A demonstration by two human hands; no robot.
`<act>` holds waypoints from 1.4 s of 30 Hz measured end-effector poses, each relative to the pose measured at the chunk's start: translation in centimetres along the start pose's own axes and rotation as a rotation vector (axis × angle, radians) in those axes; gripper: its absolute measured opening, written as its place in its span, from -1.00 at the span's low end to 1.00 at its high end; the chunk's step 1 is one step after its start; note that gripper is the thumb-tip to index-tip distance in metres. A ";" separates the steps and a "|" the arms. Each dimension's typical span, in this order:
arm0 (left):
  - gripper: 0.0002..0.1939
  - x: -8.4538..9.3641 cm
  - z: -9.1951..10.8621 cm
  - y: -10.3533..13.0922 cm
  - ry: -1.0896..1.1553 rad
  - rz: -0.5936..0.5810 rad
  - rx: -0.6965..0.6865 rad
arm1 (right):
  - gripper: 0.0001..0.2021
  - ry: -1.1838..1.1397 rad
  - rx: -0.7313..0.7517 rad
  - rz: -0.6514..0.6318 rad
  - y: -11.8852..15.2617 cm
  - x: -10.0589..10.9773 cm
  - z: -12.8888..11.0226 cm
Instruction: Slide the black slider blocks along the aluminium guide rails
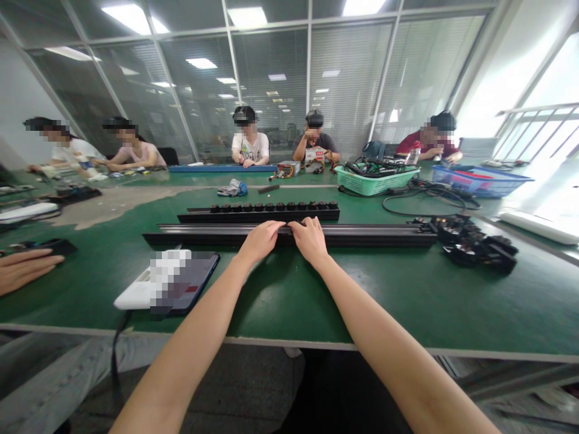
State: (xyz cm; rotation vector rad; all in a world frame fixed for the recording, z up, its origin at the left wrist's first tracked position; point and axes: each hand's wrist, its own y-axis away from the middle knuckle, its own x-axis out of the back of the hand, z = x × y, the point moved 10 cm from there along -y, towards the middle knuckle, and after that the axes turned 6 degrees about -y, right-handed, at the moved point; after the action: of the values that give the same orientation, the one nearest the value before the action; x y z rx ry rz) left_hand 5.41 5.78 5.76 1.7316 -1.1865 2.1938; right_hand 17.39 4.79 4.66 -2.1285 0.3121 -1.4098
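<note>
A long black metal rail (380, 236) with a grey inner channel lies across the table in front of me. My left hand (263, 238) and my right hand (310, 236) meet near its middle, their fingertips almost touching. Both have the fingers closed over the rail's upper edge; the thumbs are mostly hidden. A small dark bit shows between the fingertips, too small to name. Just behind lies a shorter black rail (262, 215) with a row of round black parts (280, 207) along its top. Loose black parts (474, 241) are piled at the right end of the long rail.
Left of my arm lie a white device (145, 289) and a dark phone-like slab (203, 274). Another person's hand (29, 268) rests at the far left. Beyond stand a green basket of cables (380, 182) and a blue basket (484, 187). Several people sit opposite.
</note>
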 end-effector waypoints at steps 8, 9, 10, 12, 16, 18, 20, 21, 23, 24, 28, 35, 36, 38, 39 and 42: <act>-0.53 0.0 0.1 0.0 -0.005 -0.005 0.003 | -0.61 -0.089 -0.016 0.070 -0.4 0.0 0.9; -0.53 0.0 0.1 0.0 -0.002 -0.005 0.001 | -0.60 -0.096 -0.030 0.080 -0.4 0.0 1.1; -0.53 0.0 0.1 0.0 0.000 -0.006 0.000 | -0.61 -0.103 -0.045 0.088 -0.5 0.0 1.3; -0.54 0.0 0.1 0.0 0.000 -0.006 0.003 | -0.64 -0.113 -0.074 0.097 -0.6 0.0 1.7; -0.54 0.1 0.1 0.0 0.007 -0.001 0.005 | -0.70 -0.128 -0.104 0.104 -0.6 0.1 2.2; -0.55 0.2 0.1 0.0 0.015 0.004 0.000 | -0.70 -0.139 -0.121 0.113 -0.6 0.2 2.5; -0.55 0.3 0.1 0.0 0.018 0.010 -0.002 | -0.70 -0.147 -0.124 0.119 -0.5 0.3 2.5; -0.55 0.3 0.1 0.0 0.016 0.014 0.000 | -0.70 -0.147 -0.122 0.120 -0.5 0.4 2.4; -0.55 0.3 0.0 0.0 0.011 0.021 0.006 | -0.70 -0.143 -0.122 0.117 -0.5 0.4 2.3; -0.55 0.3 -0.1 0.0 0.010 0.022 0.007 | -0.70 -0.140 -0.124 0.113 -0.5 0.4 2.2; -0.55 0.3 -0.1 0.0 0.015 0.019 0.008 | -0.68 -0.120 -0.124 0.103 -0.4 0.4 2.0; -0.55 0.4 0.0 0.0 -0.003 0.010 0.012 | -0.70 -0.084 -0.114 0.150 -0.2 0.7 2.2; -0.55 0.4 0.0 0.0 -0.004 0.010 0.014 | -0.70 -0.083 -0.116 0.150 -0.2 0.7 2.2; -0.57 0.5 0.1 0.0 -0.006 0.011 0.021 | -0.69 -0.078 -0.122 0.137 -0.2 0.7 2.4; -0.58 0.5 0.1 0.1 -0.004 0.011 0.022 | -0.68 -0.075 -0.125 0.128 -0.2 0.7 2.4; -0.59 0.7 0.2 0.1 0.006 0.016 0.020 | -0.67 -0.077 -0.134 0.108 -0.2 0.7 2.5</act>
State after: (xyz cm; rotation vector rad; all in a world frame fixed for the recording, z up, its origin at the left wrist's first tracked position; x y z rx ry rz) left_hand 5.29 5.38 6.30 1.7279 -1.1859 2.2258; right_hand 19.90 5.46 4.58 -2.2310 0.4959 -1.2744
